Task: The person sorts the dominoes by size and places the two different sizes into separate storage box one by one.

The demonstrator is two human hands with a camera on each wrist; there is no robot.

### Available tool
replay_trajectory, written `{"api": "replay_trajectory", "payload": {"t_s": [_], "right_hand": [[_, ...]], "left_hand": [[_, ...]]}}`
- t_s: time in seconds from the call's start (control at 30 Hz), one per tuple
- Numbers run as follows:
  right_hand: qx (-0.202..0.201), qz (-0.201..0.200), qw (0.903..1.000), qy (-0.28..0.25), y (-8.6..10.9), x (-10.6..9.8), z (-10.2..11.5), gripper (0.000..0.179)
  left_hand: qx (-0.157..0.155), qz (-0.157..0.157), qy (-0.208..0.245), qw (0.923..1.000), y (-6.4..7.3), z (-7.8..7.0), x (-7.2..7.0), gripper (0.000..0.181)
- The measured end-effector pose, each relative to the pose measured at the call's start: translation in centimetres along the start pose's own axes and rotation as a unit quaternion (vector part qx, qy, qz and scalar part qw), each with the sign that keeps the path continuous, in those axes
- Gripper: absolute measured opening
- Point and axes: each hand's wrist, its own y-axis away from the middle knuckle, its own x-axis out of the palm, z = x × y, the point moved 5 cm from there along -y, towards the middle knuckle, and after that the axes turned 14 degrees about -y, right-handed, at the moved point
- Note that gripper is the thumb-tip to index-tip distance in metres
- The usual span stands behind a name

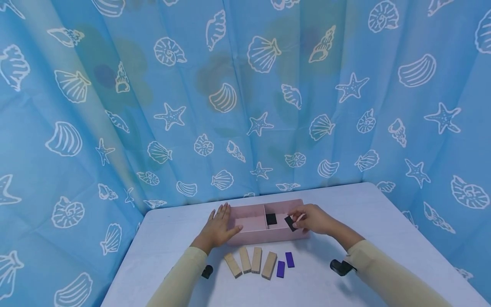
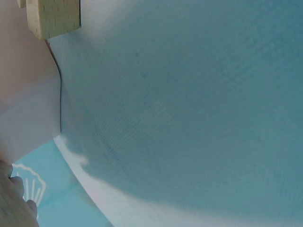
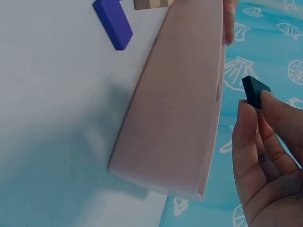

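Note:
My right hand [image 1: 315,219] pinches a small black block [image 1: 290,223] between thumb and fingers, over the right compartment of a pink box [image 1: 264,237]. In the right wrist view, that black block [image 3: 252,91] is tilted at the fingertips, apart from the box wall [image 3: 168,99]. Another black piece [image 1: 271,219] lies inside the right compartment, beside the divider. My left hand [image 1: 216,230] rests at the box's left end with its fingers stretched out. Only part of the left hand [image 2: 16,203] shows in the left wrist view.
In front of the box lie several wooden blocks [image 1: 256,260] and two purple blocks [image 1: 281,269], [image 1: 289,259] on a white-covered table [image 1: 307,285]. Behind the table hangs a blue curtain [image 1: 238,128] with shell patterns.

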Motion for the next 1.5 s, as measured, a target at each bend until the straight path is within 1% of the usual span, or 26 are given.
{"api": "replay_trajectory", "payload": {"t_s": [0.27, 0.6, 0.77, 0.93, 1.13, 1.27, 1.5], "right_hand": [[0.001, 0.001, 0.9999, -0.013, -1.1, 0.1, 0.2, 0.037], [0.012, -0.002, 0.9992, -0.039, -2.4, 0.4, 0.1, 0.038], [0.010, -0.006, 0.9994, -0.034, -3.0, 0.5, 0.2, 0.037], [0.010, -0.012, 0.9992, -0.036, -3.6, 0.5, 0.2, 0.035], [0.020, -0.027, 0.9984, -0.045, -4.4, 0.5, -0.1, 0.032], [0.025, -0.034, 0.9981, -0.045, -4.9, 0.8, -0.5, 0.033], [0.042, -0.043, 0.9978, -0.029, -5.6, 1.4, -1.2, 0.034]], "left_hand": [[0.001, -0.004, 0.003, 1.0000, 0.1, 0.0, 0.1, 0.093], [0.001, 0.007, -0.001, 1.0000, 0.2, -0.1, 0.1, 0.093], [-0.003, 0.012, -0.005, 0.9999, 0.2, -0.1, 0.1, 0.094], [-0.003, 0.009, -0.001, 1.0000, 0.3, -0.2, -0.1, 0.093], [-0.003, 0.007, -0.013, 0.9999, 0.1, -0.1, -0.1, 0.094], [-0.001, 0.005, -0.006, 1.0000, 0.1, -0.1, -0.2, 0.094], [0.001, 0.000, -0.004, 1.0000, 0.2, -0.1, -0.4, 0.093]]}}
